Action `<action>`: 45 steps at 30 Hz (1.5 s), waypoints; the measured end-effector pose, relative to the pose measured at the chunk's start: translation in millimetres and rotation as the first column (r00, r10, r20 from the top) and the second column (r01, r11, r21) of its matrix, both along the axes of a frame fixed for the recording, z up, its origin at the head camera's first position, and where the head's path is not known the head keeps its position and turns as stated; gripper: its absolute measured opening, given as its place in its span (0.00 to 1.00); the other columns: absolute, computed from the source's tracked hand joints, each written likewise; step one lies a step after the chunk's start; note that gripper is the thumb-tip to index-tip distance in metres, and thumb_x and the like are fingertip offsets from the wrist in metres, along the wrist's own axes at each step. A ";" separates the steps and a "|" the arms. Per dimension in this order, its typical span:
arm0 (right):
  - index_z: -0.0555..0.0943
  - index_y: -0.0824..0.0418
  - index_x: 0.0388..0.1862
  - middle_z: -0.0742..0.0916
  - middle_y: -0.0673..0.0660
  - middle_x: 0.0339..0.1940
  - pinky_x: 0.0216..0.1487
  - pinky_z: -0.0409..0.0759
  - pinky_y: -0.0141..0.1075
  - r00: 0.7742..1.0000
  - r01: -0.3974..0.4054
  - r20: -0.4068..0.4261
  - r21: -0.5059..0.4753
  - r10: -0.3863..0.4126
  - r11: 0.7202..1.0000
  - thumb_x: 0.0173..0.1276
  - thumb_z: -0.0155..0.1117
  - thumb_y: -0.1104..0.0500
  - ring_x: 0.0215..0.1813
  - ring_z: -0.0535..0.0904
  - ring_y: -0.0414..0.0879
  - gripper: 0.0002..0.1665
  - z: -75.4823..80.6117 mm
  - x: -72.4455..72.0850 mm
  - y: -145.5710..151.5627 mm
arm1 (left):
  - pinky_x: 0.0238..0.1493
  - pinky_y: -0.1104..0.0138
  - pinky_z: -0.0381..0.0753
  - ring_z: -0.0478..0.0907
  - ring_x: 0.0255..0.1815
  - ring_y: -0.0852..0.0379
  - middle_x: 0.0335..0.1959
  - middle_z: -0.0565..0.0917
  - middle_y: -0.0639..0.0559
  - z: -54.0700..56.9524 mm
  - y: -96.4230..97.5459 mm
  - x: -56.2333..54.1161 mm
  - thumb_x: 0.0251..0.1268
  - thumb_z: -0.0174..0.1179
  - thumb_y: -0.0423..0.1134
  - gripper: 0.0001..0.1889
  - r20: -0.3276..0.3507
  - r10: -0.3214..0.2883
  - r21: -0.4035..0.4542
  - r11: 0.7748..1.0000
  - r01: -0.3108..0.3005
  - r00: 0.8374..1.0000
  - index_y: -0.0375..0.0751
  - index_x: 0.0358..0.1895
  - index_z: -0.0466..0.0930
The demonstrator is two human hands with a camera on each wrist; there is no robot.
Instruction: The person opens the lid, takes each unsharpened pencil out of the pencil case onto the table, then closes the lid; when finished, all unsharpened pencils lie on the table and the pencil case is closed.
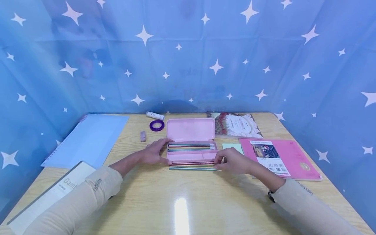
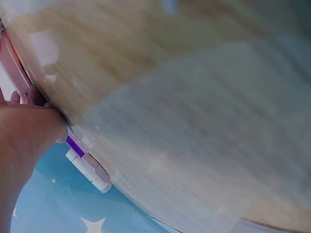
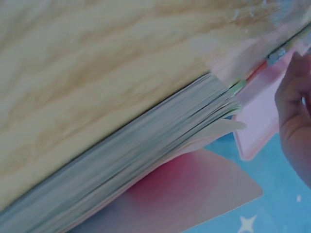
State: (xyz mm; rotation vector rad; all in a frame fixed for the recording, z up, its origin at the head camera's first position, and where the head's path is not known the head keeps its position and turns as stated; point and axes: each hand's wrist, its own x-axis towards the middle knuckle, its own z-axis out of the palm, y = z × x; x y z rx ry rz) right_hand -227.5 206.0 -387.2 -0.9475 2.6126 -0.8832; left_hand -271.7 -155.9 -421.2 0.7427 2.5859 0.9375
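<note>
A pink pencil case (image 1: 191, 129) lies with its lid back on the table, several pencils (image 1: 189, 147) in its rear compartment. More pencils (image 1: 192, 168) lie side by side along its front edge. My left hand (image 1: 153, 152) grips the case's left end, index finger at the hinge corner and thumb at the front corner. At the right ends of the front pencils, my right hand (image 1: 235, 160) has its thumb and curled fingers around the tips. The left wrist view shows the left hand (image 2: 29, 131) by the case's side; the right hand (image 3: 296, 102) is partly cut off.
Behind the left hand are an eraser (image 1: 143, 136), purple tape roll (image 1: 157, 121) and white glue stick (image 1: 155, 116). On the left lie a blue notebook (image 1: 91, 137) and white notebook (image 1: 58, 189). A pink book (image 1: 299, 156), patterned book (image 1: 220, 125) and green paper (image 1: 232, 146) lie right.
</note>
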 end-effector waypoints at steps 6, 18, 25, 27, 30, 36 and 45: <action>0.84 0.60 0.33 0.85 0.45 0.29 0.36 0.80 0.31 0.999 0.003 0.042 0.041 -0.005 0.999 0.60 0.73 0.66 0.33 0.79 0.38 0.05 0.7 1.2 1.0 | 0.71 0.39 0.48 0.56 0.72 0.40 0.75 0.61 0.44 0.9 0.9 1.6 0.54 0.71 0.58 0.49 -0.013 0.002 -0.010 1.000 -0.003 1.000 0.49 0.76 0.55; 0.85 0.57 0.29 0.83 0.45 0.26 0.34 0.78 0.31 0.999 0.035 0.007 0.129 -0.036 0.991 0.60 0.72 0.67 0.30 0.75 0.38 0.05 -1.3 -1.9 4.0 | 0.72 0.40 0.48 0.56 0.73 0.40 0.76 0.60 0.44 1.9 -0.3 0.9 0.54 0.70 0.59 0.50 -0.009 0.011 -0.019 1.000 -0.011 1.000 0.49 0.77 0.54; 0.85 0.56 0.29 0.83 0.44 0.25 0.32 0.77 0.32 0.999 0.041 0.002 0.142 -0.042 0.989 0.63 0.71 0.64 0.28 0.74 0.38 0.05 0.5 -1.5 4.8 | 0.72 0.41 0.48 0.55 0.73 0.41 0.75 0.60 0.45 1.9 1.0 0.0 0.54 0.70 0.59 0.49 -0.011 0.014 -0.032 0.999 -0.014 1.000 0.51 0.77 0.54; 0.84 0.56 0.28 0.83 0.44 0.24 0.32 0.76 0.31 0.999 0.045 -0.007 0.142 -0.044 0.989 0.63 0.71 0.64 0.27 0.73 0.37 0.05 0.8 -1.0 6.1 | 0.72 0.41 0.48 0.56 0.73 0.41 0.75 0.61 0.45 1.9 1.1 -0.1 0.54 0.70 0.59 0.49 -0.009 0.014 -0.028 0.999 -0.014 1.000 0.51 0.76 0.55; 0.84 0.56 0.28 0.83 0.44 0.24 0.32 0.76 0.32 0.999 0.050 -0.019 0.142 -0.048 0.989 0.63 0.71 0.64 0.27 0.73 0.37 0.06 0.3 -0.2 8.0 | 0.72 0.41 0.48 0.56 0.73 0.41 0.75 0.61 0.45 2.0 1.3 0.3 0.54 0.70 0.59 0.49 -0.003 0.013 -0.026 1.000 -0.013 1.000 0.51 0.76 0.55; 0.83 0.56 0.28 0.81 0.44 0.24 0.32 0.74 0.32 0.998 0.061 -0.022 0.143 -0.058 0.988 0.63 0.70 0.64 0.28 0.72 0.38 0.06 -0.3 -0.2 9.1 | 0.72 0.41 0.47 0.55 0.74 0.41 0.75 0.60 0.46 2.4 1.6 0.9 0.54 0.70 0.59 0.49 -0.001 0.016 -0.036 0.999 -0.016 1.000 0.51 0.77 0.54; 0.84 0.55 0.26 0.81 0.44 0.22 0.30 0.72 0.31 0.997 0.076 -0.014 0.148 -0.075 0.986 0.62 0.71 0.64 0.26 0.71 0.38 0.07 -3.1 -4.1 4.2 | 0.72 0.40 0.46 0.55 0.73 0.40 0.76 0.60 0.45 2.2 1.4 0.7 0.55 0.70 0.59 0.49 -0.002 0.010 -0.038 0.999 -0.010 1.000 0.50 0.77 0.53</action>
